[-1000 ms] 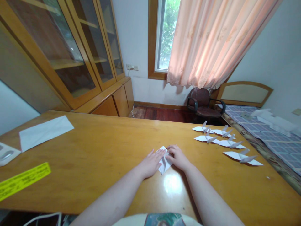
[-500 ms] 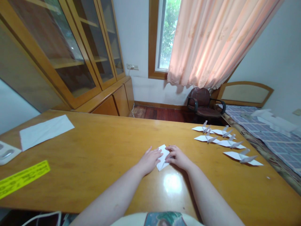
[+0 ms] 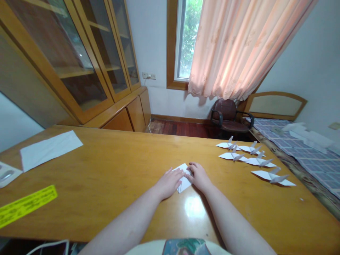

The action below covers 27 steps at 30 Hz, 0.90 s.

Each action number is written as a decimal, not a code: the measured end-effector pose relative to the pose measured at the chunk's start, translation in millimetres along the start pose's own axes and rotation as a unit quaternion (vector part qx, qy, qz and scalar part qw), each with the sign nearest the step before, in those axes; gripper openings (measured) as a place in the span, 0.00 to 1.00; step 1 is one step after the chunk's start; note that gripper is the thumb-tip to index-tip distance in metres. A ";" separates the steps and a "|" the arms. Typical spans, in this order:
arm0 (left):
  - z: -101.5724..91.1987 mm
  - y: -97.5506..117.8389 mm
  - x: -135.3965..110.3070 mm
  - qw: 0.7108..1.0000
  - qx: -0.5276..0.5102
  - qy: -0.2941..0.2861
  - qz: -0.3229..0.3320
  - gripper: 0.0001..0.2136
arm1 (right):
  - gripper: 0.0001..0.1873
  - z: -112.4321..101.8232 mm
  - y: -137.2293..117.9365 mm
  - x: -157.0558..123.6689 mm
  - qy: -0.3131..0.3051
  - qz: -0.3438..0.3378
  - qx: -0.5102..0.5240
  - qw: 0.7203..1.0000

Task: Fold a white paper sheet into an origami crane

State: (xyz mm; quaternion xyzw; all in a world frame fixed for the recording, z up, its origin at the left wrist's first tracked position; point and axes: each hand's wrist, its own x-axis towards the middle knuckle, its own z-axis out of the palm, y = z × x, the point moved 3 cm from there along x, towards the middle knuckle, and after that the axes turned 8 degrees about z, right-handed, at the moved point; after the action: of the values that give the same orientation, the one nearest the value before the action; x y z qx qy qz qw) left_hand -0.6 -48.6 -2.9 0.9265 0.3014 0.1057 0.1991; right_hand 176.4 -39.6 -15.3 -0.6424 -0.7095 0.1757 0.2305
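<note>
A small folded white paper (image 3: 183, 179) lies on the wooden table (image 3: 111, 166) in front of me. My left hand (image 3: 168, 182) rests on the paper's left side with its fingers stretched flat. My right hand (image 3: 198, 176) presses down on the paper's right part, its fingers curled close together over the fold. Both hands partly cover the paper.
Several folded white paper cranes (image 3: 255, 161) stand in rows at the right of the table. A white sheet (image 3: 49, 148) and a yellow ruler (image 3: 25, 205) lie at the left. Beyond the table are a wooden glass-door cabinet (image 3: 79, 60), a dark chair (image 3: 228, 115) and a bed (image 3: 308, 148).
The paper has been folded smaller and flatter. Both hands have drawn a little closer together over it.
</note>
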 end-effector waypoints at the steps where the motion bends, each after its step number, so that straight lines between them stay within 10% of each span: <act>1: 0.7 0.6 -0.3 1.000 0.004 -0.002 0.000 0.23 | 0.16 -0.2 0.1 0.1 0.004 0.008 -0.009 1.000; 27: 10.4 -5.8 8.6 0.989 0.084 0.008 -0.123 0.22 | 0.28 1.5 -12.3 -5.1 -0.075 -0.012 -0.051 0.996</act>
State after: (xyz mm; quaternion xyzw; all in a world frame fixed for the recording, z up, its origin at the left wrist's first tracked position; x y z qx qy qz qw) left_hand 6.6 -42.3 -14.1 0.8950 0.4222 0.0621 0.1301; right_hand 165.7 -45.9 -10.4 -0.6294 -0.7406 0.1843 0.1462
